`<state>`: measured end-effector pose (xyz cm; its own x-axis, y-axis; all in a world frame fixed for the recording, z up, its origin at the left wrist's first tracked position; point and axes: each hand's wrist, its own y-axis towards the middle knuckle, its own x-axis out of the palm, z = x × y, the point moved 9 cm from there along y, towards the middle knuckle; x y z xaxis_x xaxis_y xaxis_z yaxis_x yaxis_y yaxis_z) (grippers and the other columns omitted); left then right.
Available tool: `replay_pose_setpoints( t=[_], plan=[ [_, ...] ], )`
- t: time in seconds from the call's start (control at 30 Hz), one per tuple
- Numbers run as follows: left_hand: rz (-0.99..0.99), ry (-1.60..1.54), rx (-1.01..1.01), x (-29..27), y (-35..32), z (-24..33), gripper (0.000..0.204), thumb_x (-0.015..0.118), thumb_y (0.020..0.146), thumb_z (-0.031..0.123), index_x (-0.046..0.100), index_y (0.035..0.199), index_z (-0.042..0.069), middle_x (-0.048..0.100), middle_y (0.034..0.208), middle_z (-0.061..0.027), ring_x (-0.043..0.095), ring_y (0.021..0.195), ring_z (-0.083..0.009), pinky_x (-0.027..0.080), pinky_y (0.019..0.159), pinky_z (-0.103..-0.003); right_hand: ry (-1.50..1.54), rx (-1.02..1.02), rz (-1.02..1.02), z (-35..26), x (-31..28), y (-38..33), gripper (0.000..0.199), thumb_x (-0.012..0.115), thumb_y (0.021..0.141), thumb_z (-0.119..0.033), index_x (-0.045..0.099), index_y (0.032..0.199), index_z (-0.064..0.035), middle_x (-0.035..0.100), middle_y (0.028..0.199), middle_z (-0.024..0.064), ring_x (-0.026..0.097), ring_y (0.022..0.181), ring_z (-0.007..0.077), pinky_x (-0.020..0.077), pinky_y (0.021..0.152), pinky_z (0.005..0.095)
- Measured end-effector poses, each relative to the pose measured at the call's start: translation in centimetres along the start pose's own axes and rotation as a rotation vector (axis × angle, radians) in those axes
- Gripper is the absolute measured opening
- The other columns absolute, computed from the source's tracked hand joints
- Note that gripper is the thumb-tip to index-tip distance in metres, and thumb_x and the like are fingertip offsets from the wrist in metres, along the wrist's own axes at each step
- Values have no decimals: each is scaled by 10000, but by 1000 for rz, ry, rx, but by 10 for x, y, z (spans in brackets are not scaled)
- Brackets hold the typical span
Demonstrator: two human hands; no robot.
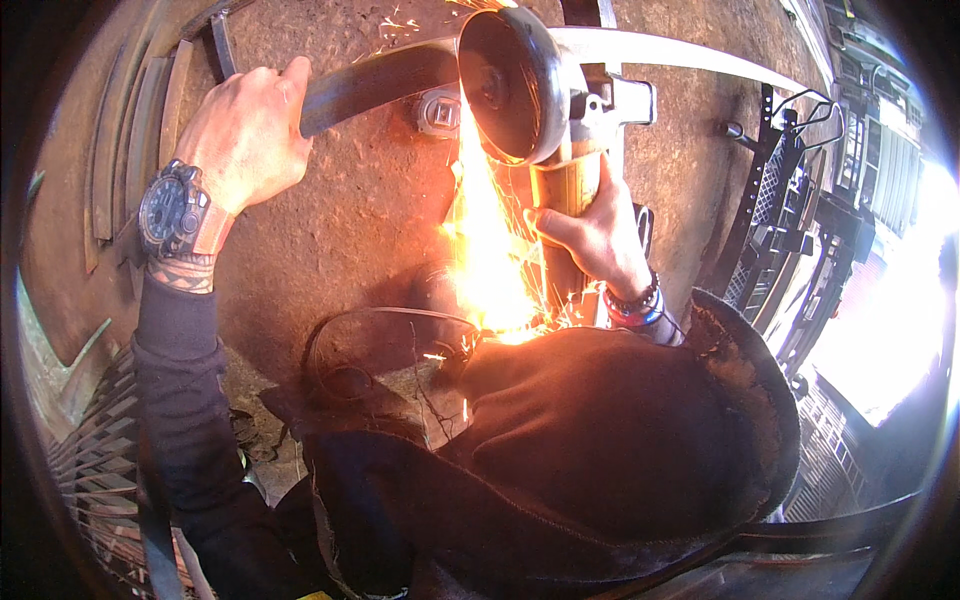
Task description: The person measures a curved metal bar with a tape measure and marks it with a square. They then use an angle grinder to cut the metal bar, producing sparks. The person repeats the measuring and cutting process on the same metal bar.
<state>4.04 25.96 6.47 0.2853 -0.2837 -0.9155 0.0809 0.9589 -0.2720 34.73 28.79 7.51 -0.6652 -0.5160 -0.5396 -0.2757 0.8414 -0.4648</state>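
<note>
My left hand [245, 130], with a black watch [170, 212] on the wrist, grips the end of a curved flat metal strip [375, 80]. My right hand [590, 230] is closed around the body of an angle grinder [570, 160]. The grinder's guard and disc [505, 85] sit against the strip near its middle. A bright stream of sparks [485, 250] falls from the disc toward my dark sleeve and clothing. A small grey metal fitting [438, 112] shows just behind the strip.
Rough dirt ground [350, 230] lies under the work. Curved metal strips [135, 120] are stacked at the left, a black cable loop [385, 335] lies near my body, and black metal frames with mesh [775, 230] stand at the right. Bright daylight floods the right edge.
</note>
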Motion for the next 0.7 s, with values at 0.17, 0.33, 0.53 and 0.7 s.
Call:
replay_pose_setpoints(
  t=[0.17, 0.33, 0.53, 0.7],
  plan=[
    [43, 21, 11, -4, -2, 5, 392, 745, 773, 101, 589, 1100, -48, 703, 876, -256, 710, 892, -412, 590, 797, -477, 9, 12, -11, 6, 1, -9, 731, 781, 627, -177, 532, 1290, 8, 696, 1050, 163, 684, 932, 251, 553, 856, 386],
    [28, 4, 9, -2, -2, 3, 410, 745, 777, 115, 588, 1118, -49, 699, 863, -254, 707, 886, -416, 589, 799, -477, -17, 3, -5, -4, 0, 0, 721, 780, 629, -193, 540, 1278, 11, 697, 1049, 168, 685, 930, 247, 553, 854, 382],
    [33, 27, -7, -1, -2, 1, 432, 743, 772, 120, 588, 1135, -55, 699, 860, -261, 710, 889, -418, 593, 793, -480, 52, -88, 27, -7, 0, 15, 717, 787, 626, -210, 546, 1262, 16, 707, 1012, 159, 697, 883, 255, 562, 832, 377],
    [91, 11, 48, -3, 0, 7, 393, 726, 773, 106, 596, 1105, -59, 697, 852, -268, 712, 880, -420, 595, 789, -483, 16, -65, 40, -7, -4, 12, 703, 785, 628, -206, 545, 1251, 14, 706, 995, 156, 699, 872, 248, 564, 821, 379]
  ],
)
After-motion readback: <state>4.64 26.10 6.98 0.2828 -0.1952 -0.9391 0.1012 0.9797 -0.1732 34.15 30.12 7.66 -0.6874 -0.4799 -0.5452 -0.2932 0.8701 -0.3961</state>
